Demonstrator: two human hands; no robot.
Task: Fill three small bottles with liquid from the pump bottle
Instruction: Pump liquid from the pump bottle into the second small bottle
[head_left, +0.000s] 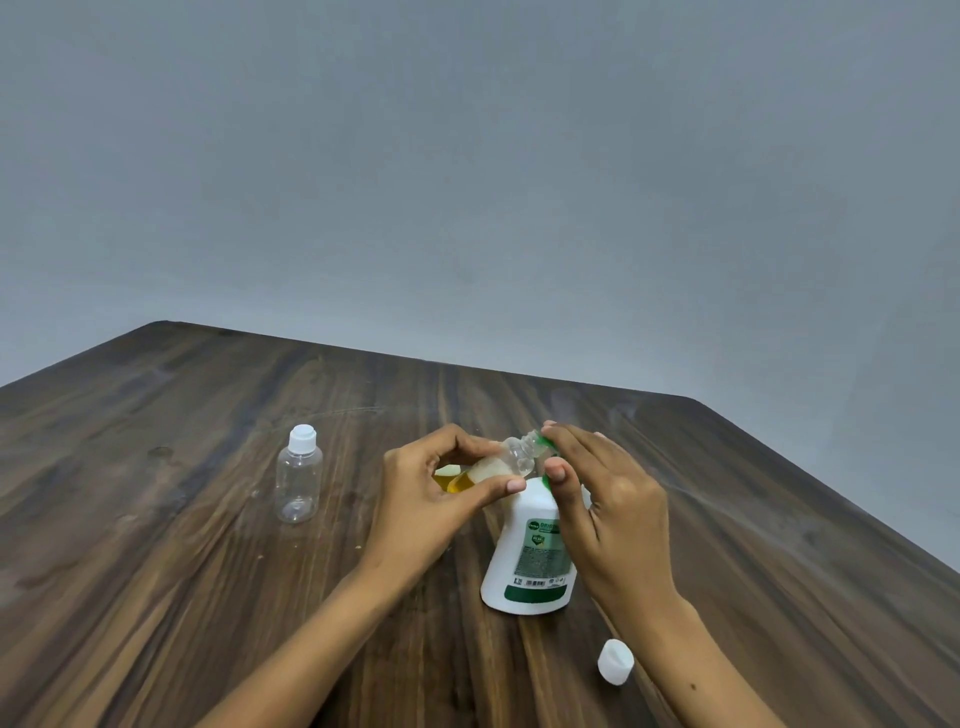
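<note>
Dark wood-grain planks are making up the table (208, 519), which is sitting against a plain grey wall (467, 156). Standing near the middle of the table is the white pump bottle (530, 561), upright, with a green band at its foot and a green and grey label facing the camera.

Just above and left of the pump bottle's top, the left hand (436, 499) is holding a small clear bottle (506, 460) tilted, its open neck pointing up and to the right toward the green pump head (548, 444). The fingers are curling over the small bottle from above while the thumb is pinching it from below. Yellowish liquid and pale foam are lying in the lower part of this small bottle, partly hidden by the hand.

Over the pump bottle's top, the right hand (597, 493) is resting, its fingers extending over the green pump head and its thumb pointing down beside the bottle's shoulder; most of the pump is hidden beneath it, so whether the fingers are pressing it I cannot tell.

Well to the left of the pump bottle, a second small bottle (297, 475) is standing upright, clear, looking empty, with a white cap on. Near the pump bottle's base, to the lower right, a loose white cap (615, 661) is lying on the table.
</note>
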